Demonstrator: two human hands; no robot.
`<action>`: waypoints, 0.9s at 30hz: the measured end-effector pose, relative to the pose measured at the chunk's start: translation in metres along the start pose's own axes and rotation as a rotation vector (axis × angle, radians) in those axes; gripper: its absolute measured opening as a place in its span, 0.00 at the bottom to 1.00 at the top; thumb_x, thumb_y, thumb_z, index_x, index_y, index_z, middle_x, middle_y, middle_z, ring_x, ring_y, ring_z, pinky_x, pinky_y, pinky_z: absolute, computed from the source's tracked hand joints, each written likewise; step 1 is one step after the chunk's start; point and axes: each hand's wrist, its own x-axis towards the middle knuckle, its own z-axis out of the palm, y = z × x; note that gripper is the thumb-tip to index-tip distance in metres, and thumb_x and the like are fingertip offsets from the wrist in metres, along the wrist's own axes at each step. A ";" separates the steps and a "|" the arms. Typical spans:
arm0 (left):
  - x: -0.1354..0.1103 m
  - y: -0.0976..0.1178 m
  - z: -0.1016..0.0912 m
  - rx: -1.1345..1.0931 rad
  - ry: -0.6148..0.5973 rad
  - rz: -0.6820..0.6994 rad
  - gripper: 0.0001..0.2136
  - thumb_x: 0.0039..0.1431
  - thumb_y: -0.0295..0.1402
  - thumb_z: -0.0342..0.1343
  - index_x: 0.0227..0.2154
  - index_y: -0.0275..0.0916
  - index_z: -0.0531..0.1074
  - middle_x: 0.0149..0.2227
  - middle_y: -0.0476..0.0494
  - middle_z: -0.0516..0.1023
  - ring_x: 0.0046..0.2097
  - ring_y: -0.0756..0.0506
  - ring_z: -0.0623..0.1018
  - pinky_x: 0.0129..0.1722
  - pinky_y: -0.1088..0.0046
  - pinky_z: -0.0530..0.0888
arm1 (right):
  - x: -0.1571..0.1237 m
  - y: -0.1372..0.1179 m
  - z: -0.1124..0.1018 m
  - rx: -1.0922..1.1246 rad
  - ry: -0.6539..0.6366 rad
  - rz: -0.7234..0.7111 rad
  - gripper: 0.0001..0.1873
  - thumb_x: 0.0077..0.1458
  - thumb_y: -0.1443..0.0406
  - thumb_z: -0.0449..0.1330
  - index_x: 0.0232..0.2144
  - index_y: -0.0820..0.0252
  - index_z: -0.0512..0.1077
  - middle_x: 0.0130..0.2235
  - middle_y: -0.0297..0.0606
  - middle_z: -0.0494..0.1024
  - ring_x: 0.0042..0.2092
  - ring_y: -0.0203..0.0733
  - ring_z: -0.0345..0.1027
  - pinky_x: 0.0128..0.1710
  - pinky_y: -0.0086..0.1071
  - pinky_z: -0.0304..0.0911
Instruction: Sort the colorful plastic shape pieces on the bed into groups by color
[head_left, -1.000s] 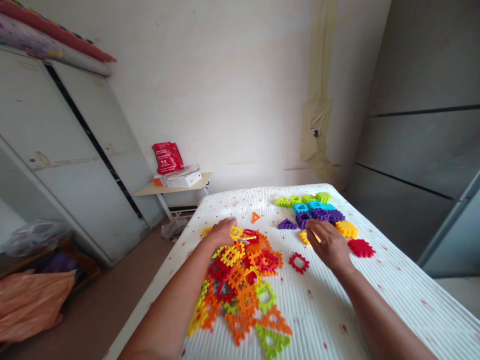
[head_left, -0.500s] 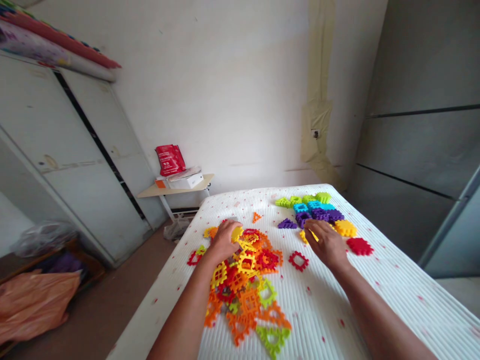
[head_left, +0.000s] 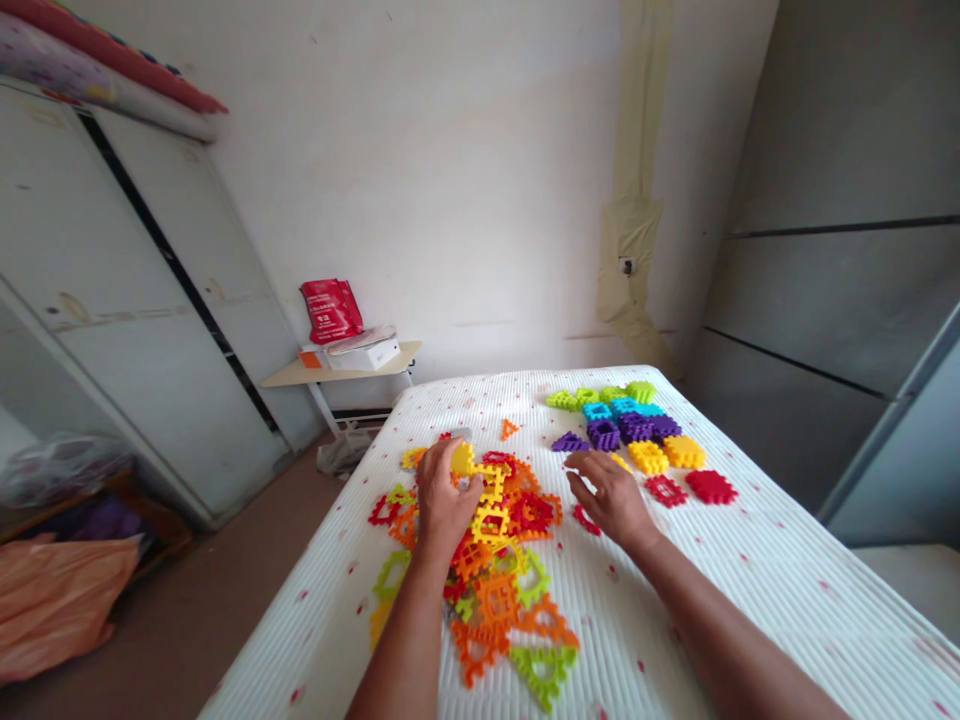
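Apparently mid-pickup, the left hand [head_left: 442, 497] gripped a yellow piece [head_left: 463, 459] at the pile's [head_left: 474, 558] eleven o'clock, needing steadiness; the right hand [head_left: 613, 495] hung half-spread.

Pale wall [head_left: 480, 180], brown floor [head_left: 247, 540], small table [head_left: 289, 376]; light grey cabinet [head_left: 157, 380]

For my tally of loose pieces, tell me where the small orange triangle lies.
In the head view, the small orange triangle lies near the centre on the white cover, just beyond the mixed pile and left of the purple pieces.
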 end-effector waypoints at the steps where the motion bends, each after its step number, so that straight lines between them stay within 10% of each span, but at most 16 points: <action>1: -0.002 0.003 0.000 -0.016 0.010 -0.007 0.26 0.46 0.28 0.56 0.51 0.46 0.61 0.52 0.43 0.65 0.55 0.39 0.64 0.52 0.63 0.67 | 0.000 -0.008 0.004 0.064 -0.012 0.050 0.08 0.58 0.66 0.51 0.36 0.59 0.70 0.34 0.39 0.76 0.34 0.39 0.70 0.34 0.32 0.67; 9: -0.025 0.010 0.011 -0.241 0.120 0.047 0.23 0.45 0.28 0.57 0.48 0.44 0.66 0.48 0.42 0.68 0.50 0.41 0.69 0.46 0.64 0.70 | -0.005 -0.055 0.040 0.452 -0.188 0.366 0.15 0.54 0.64 0.54 0.45 0.57 0.66 0.33 0.33 0.75 0.30 0.33 0.67 0.29 0.25 0.63; 27: -0.027 -0.019 0.010 -0.608 -0.004 -0.021 0.15 0.48 0.37 0.58 0.40 0.38 0.73 0.38 0.44 0.75 0.37 0.46 0.73 0.39 0.71 0.71 | -0.010 -0.048 0.044 0.761 -0.178 0.607 0.14 0.48 0.65 0.56 0.40 0.59 0.70 0.25 0.28 0.64 0.26 0.31 0.55 0.25 0.24 0.53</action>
